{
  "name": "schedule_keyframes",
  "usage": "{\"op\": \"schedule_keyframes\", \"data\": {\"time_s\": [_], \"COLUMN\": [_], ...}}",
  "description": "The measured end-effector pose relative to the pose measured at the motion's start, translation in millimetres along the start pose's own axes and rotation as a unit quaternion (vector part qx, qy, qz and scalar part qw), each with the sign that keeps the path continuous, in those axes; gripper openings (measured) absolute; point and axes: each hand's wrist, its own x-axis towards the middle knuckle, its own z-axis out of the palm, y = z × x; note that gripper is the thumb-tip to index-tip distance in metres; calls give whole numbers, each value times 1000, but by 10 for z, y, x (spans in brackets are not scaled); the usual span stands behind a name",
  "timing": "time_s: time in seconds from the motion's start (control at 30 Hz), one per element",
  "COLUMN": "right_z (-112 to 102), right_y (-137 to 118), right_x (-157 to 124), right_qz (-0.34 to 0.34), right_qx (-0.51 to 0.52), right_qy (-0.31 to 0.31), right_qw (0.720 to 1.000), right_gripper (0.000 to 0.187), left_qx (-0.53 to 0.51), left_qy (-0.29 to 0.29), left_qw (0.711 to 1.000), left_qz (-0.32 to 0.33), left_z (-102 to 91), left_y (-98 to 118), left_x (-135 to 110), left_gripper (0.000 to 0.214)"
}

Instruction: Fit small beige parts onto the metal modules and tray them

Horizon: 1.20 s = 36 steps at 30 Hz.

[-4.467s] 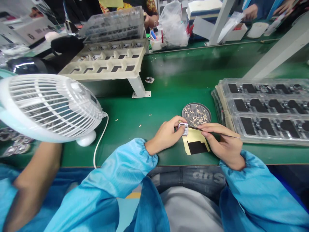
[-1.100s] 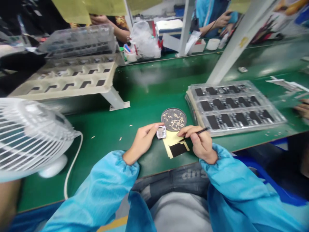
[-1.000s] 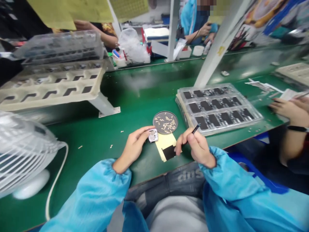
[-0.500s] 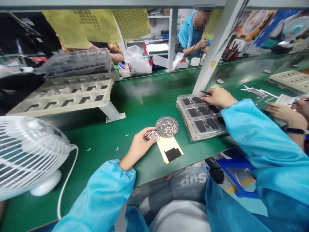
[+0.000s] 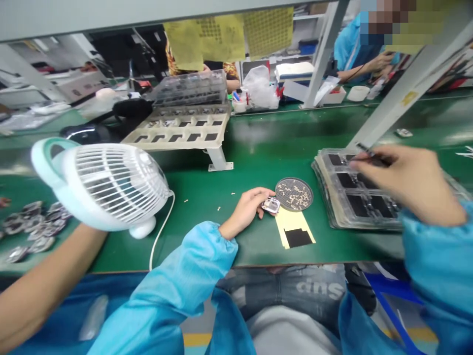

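Observation:
My left hand (image 5: 248, 208) rests on the green table and pinches a small silver square part (image 5: 271, 204) beside a round perforated dish (image 5: 294, 193) of tiny pale pieces. A yellow sheet with a black patch (image 5: 294, 233) lies just in front of the dish. My right hand (image 5: 410, 180) is raised over a stack of clear trays (image 5: 347, 197) holding black parts, and it grips thin dark tweezers (image 5: 369, 154) that point left. The hand is blurred by motion.
A white desk fan (image 5: 107, 185) stands at the left with its cord trailing to the table edge. Behind it a beige slotted tray (image 5: 181, 130) sits on a raised stand. A slanted metal post (image 5: 399, 101) rises at right. Other people work across the bench.
My right hand left the yellow sheet and reached out with the tweezers to the clear trays at right. My left hand kept the silver part by the dish. The view swung left.

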Motion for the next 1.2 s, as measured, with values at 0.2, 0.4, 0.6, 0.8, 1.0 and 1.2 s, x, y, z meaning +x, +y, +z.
{"op": "schedule_keyframes", "data": {"time_s": [0.2, 0.4, 0.6, 0.8, 1.0, 1.2], "right_z": [882, 1270, 1310, 1180, 1224, 1301], "right_y": [-982, -992, -922, -947, -1008, -969], "right_x": [-459, -499, -541, -491, -526, -545], "right_qz": [-66, -52, 117, 175, 210, 216], "right_qx": [103, 220, 354, 340, 328, 303], "right_qy": [-187, -226, -207, -203, -282, -282], "right_qw": [975, 948, 905, 901, 877, 884], "right_gripper": [23, 20, 36, 37, 39, 40], "left_qx": [21, 67, 71, -4, -14, 43], "left_qy": [-28, -127, -60, 41, 40, 12], "left_qw": [999, 990, 996, 998, 993, 986], "left_qz": [15, 3, 12, 40, 107, 163], "left_z": [-59, -40, -23, -93, -83, -48], "left_y": [53, 130, 85, 83, 97, 97], "left_x": [-32, -116, -98, -57, -67, -95], "left_gripper": [30, 32, 44, 41, 38, 36]}}
